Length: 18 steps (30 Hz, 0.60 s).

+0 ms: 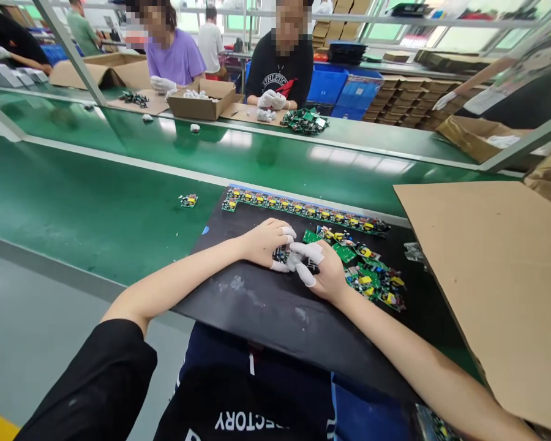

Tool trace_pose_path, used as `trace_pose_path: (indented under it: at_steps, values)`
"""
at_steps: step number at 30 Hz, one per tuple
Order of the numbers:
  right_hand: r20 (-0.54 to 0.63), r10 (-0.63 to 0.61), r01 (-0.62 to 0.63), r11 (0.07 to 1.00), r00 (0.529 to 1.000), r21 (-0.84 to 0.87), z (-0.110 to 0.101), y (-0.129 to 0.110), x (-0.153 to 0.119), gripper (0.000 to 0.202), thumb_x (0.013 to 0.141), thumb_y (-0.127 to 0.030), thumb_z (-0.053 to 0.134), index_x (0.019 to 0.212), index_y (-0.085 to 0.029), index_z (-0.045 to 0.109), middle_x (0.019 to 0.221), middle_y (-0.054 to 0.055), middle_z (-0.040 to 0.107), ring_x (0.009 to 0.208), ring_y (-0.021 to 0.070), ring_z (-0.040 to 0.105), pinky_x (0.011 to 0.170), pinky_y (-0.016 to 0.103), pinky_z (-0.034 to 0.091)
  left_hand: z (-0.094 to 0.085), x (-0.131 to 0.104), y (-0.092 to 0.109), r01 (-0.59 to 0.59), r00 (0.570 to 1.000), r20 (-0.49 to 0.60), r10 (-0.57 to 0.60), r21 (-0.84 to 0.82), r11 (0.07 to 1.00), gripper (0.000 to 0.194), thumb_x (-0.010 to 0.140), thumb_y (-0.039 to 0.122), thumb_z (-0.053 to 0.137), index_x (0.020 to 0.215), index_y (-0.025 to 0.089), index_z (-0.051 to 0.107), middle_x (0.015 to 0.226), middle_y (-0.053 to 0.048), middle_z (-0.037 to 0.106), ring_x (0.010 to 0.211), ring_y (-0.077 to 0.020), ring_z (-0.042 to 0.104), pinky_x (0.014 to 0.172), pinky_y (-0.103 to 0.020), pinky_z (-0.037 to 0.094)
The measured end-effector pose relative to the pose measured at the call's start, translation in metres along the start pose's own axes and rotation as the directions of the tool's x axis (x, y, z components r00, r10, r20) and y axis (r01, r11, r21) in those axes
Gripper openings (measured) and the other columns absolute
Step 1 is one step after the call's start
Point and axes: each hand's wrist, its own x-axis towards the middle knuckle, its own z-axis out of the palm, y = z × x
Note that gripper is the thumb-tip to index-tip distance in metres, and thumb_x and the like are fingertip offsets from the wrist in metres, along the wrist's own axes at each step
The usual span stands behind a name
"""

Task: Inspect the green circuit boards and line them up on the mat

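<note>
My left hand (267, 244), with white finger cots, is closed around a small circuit board (282, 253) above the black mat (257, 294). My right hand (327, 269), also in finger cots, pinches a small greyish-white piece (294, 261) against that board; its exact kind is not clear. The fingers hide most of the board. Just right of my right hand lies a loose pile of circuit boards (376, 278) with yellow parts. A straight row of circuit boards (284, 204) runs along the mat's far edge.
A large cardboard sheet (496, 275) rises at the right, beside a clear plastic piece (414, 251). One circuit board (189, 200) sits on the green belt (119, 190) at left. Across the line, people work beside a cardboard box (199, 105) and a board heap (305, 121).
</note>
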Motion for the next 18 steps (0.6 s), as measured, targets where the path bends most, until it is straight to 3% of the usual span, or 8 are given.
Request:
trace_pose_path:
  at_steps: [8,13,18]
  values:
    - [0.010,0.109,-0.108,0.991,0.994,-0.078,-0.012,-0.003,-0.001,0.034,0.081,-0.016,0.061,0.114,-0.024,0.058,0.090,0.006,0.067,0.078,0.0195,0.060,0.070,0.035,0.050,0.003,-0.012,0.008,0.088,0.996,-0.007,-0.088,0.022,0.996,0.046,0.074,0.052,0.064,0.108,0.021,0.058,0.123,-0.010,0.056,0.121,-0.0296,0.045,0.102,-0.045,0.034]
    - [0.116,0.139,-0.135,0.990,0.983,-0.045,-0.012,-0.004,0.000,0.024,0.083,-0.017,0.059,0.104,-0.026,0.065,0.087,0.005,0.069,0.074,0.0175,0.060,0.066,0.033,0.049,0.007,-0.013,0.008,0.115,0.993,-0.012,-0.116,-0.018,0.993,0.043,0.075,0.052,0.065,0.106,0.023,0.059,0.121,-0.008,0.057,0.120,-0.0285,0.046,0.101,-0.045,0.036]
    - [0.131,0.186,-0.177,0.981,0.974,-0.080,-0.014,-0.007,-0.001,0.020,0.084,-0.016,0.059,0.097,-0.028,0.068,0.090,0.003,0.071,0.077,0.0181,0.059,0.067,0.034,0.046,0.006,-0.012,0.007,0.138,0.990,0.025,-0.137,-0.059,0.989,0.043,0.074,0.051,0.066,0.106,0.023,0.059,0.122,-0.009,0.056,0.121,-0.0291,0.045,0.101,-0.045,0.037]
